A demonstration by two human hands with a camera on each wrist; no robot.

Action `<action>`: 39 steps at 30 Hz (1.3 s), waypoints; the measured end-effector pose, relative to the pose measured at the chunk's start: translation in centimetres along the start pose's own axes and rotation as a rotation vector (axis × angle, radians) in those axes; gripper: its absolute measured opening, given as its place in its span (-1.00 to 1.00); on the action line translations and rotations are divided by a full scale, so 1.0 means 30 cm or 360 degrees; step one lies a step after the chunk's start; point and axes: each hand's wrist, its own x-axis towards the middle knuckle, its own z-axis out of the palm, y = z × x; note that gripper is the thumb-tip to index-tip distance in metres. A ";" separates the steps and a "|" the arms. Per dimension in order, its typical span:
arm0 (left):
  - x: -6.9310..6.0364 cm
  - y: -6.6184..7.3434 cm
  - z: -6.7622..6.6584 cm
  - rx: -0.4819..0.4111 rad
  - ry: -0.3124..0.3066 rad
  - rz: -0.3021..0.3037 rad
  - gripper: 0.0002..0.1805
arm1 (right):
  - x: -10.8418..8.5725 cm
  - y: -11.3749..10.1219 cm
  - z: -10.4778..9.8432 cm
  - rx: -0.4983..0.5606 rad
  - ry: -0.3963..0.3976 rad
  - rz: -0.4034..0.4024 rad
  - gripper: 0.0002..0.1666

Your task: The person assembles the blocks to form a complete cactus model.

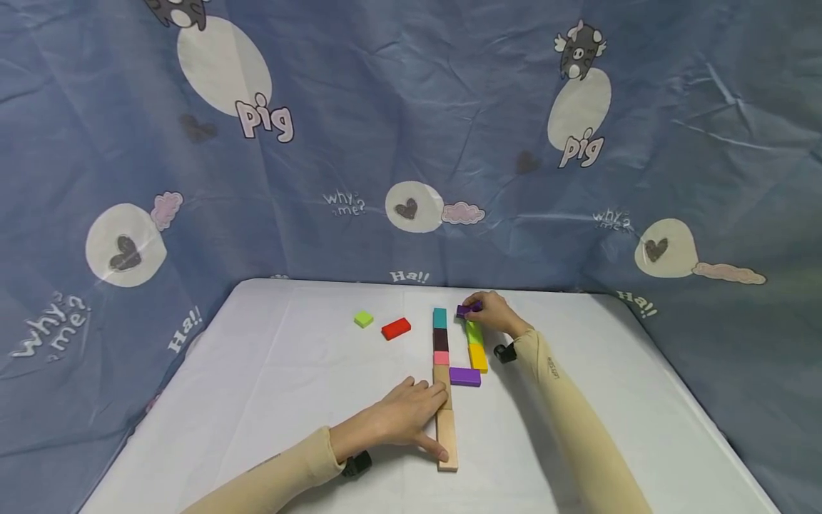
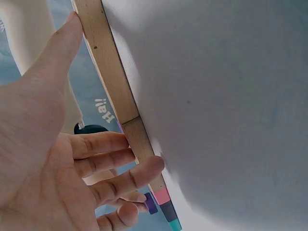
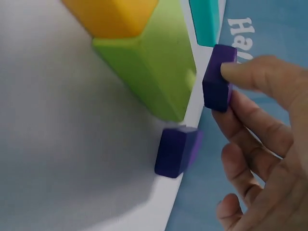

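Observation:
My right hand (image 1: 493, 312) pinches a small purple block (image 3: 219, 79) between thumb and fingers, above the table. Just under it, a second purple block (image 3: 175, 151) sits near the far end of a green block (image 3: 161, 62). A yellow block (image 1: 478, 358) adjoins the green one. My left hand (image 1: 404, 412) lies along a straight row, its thumb touching the nearer plain wooden block (image 1: 447, 442) and its outstretched fingers touching the farther wooden block (image 1: 442, 375). Pink (image 1: 441, 358), black (image 1: 439, 340) and teal (image 1: 439, 318) blocks continue that row away from me.
A longer purple block (image 1: 465, 377) lies crosswise between the wooden row and the yellow block. Left of the row are a loose red block (image 1: 396, 328) and a small light green block (image 1: 363, 318). Behind the white table (image 1: 289, 357) hangs a blue printed cloth (image 1: 359, 93).

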 end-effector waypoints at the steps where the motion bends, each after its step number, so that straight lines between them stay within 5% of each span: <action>1: 0.001 0.001 -0.001 -0.0002 -0.0004 0.0000 0.07 | 0.004 -0.002 0.004 -0.0018 0.0003 0.0008 -0.64; 19: -0.002 0.007 -0.005 -0.0004 0.0001 0.0016 0.03 | 0.047 -0.019 0.047 -0.0203 -0.0058 0.0140 -0.65; 39: 0.000 0.001 -0.005 0.0060 0.0016 0.0037 0.04 | 0.092 -0.061 0.043 -0.0244 0.0043 0.0176 -0.68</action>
